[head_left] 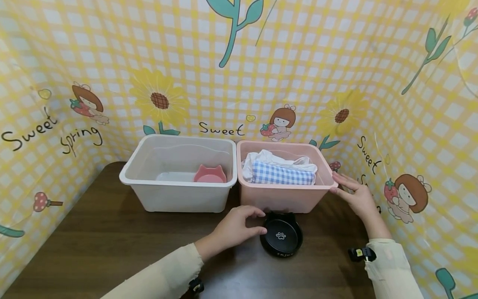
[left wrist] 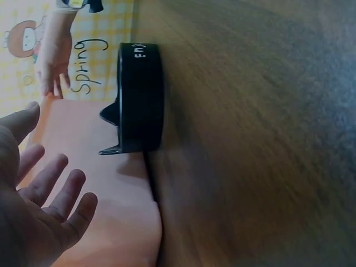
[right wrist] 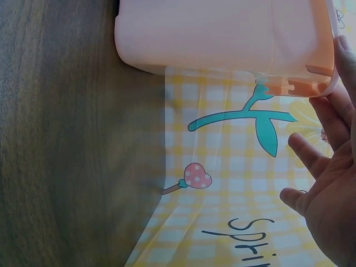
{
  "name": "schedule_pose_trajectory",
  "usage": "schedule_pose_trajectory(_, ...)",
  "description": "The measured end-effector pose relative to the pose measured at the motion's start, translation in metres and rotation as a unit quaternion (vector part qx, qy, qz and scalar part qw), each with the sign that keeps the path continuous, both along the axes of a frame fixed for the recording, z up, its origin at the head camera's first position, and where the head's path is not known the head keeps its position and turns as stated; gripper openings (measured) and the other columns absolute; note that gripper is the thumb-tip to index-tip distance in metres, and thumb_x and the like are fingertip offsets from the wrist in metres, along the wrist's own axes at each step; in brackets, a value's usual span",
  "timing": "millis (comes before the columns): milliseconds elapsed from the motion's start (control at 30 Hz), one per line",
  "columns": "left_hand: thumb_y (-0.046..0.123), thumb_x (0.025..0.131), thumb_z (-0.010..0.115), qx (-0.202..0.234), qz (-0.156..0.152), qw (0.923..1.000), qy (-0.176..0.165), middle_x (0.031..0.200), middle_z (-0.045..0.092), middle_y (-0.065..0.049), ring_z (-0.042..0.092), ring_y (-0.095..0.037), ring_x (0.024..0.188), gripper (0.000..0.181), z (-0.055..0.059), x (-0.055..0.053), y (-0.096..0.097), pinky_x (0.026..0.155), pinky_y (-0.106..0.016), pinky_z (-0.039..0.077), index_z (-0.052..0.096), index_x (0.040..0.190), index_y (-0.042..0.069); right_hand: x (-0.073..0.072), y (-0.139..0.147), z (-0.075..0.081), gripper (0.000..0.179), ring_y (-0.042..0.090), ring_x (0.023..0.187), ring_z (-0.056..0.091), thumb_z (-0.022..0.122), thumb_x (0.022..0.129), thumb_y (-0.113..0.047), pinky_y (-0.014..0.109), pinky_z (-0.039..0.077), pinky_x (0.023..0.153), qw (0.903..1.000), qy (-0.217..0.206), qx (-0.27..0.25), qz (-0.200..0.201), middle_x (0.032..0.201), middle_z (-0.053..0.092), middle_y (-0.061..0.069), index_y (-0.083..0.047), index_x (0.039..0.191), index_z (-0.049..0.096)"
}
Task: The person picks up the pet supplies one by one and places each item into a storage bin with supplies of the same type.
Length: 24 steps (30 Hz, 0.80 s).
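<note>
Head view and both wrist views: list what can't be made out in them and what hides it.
Head view: the pink bin's floor beneath the fabric, which covers it.
Head view: the lower part of the pink dish, behind the white bin's front wall.
Left wrist view: the rest of the lettering on the black dish, lost round its curved side.
Right wrist view: part of the right hand, cut off by the right edge.

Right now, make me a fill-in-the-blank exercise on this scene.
Of your left hand and right hand, the one holding the pink bin is the ____.
The black bowl bears a white ____ print.
The pink bowl sits in the bin coloured ____.
Missing words: right; paw; white.
</note>
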<state>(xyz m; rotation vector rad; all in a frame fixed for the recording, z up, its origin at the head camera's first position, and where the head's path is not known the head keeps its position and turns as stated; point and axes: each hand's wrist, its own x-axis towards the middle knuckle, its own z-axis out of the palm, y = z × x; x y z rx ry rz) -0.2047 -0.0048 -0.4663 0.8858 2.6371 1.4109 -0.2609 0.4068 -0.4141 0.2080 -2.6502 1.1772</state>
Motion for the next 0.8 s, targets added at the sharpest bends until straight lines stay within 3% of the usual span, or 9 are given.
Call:
schedule_pose_trajectory(333, 0.041, 0.088, 0.082, -0.030, 0.024, 0.9993, 0.002, 0.120, 0.072, 0.005, 0.064, -0.014, 0.109, 0.045, -0.015, -0.009, 0.017, 0.097, -0.035, 0.052, 0.072, 0.125, 0.017, 0.001, 0.000, 0.000, 0.059, 0.037, 0.149, 0.035, 0.079, 0.090, -0.041, 0.065, 0.025, 0.117, 0.9999, -0.010, 0.004, -0.007, 0.150, 0.054, 0.002, -0.021, 0.142, 0.062)
schedule_pose_trajectory(800, 0.038, 0.087, 0.082, -0.060, 0.068, 0.9959, -0.003, 0.117, 0.074, 0.004, 0.067, -0.014, 0.111, 0.042, -0.032, -0.019, 0.033, 0.096, -0.037, 0.054, 0.072, 0.124, 0.019, 0.001, 0.000, 0.000, 0.058, 0.037, 0.149, 0.035, 0.079, 0.090, -0.039, 0.065, 0.026, 0.117, 0.9999, -0.006, 0.005, -0.006, 0.150, 0.054, 0.001, -0.021, 0.142, 0.062)
